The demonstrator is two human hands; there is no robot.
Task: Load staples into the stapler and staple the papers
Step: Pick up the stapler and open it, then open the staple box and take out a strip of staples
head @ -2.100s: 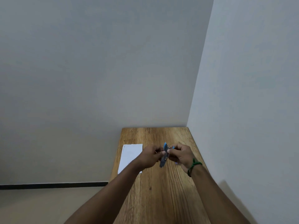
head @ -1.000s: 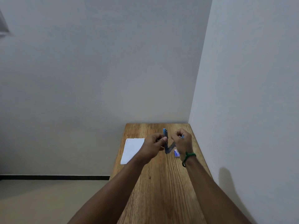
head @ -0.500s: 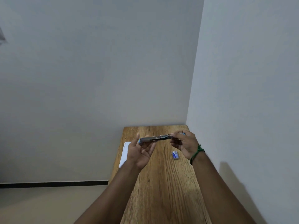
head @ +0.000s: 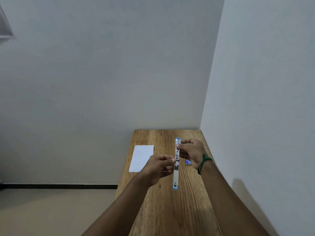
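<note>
A blue and silver stapler [head: 176,174] is folded out flat into one long strip and held above the table, running away from me. My right hand [head: 192,153] pinches its far half from the right. My left hand [head: 159,167] touches its middle from the left with thumb and fingertips. White papers [head: 141,158] lie flat on the table's left side. A small blue staple box [head: 187,162] lies on the table, partly hidden behind my right wrist.
The narrow wooden table [head: 170,210] stands in a corner, with a white wall [head: 264,99] along its right edge and another wall behind it. Its left edge drops to a beige floor [head: 51,212].
The stapler was swung fully open, then turned from lying crosswise between my hands to pointing away from me. My left hand moved from under it to its side.
</note>
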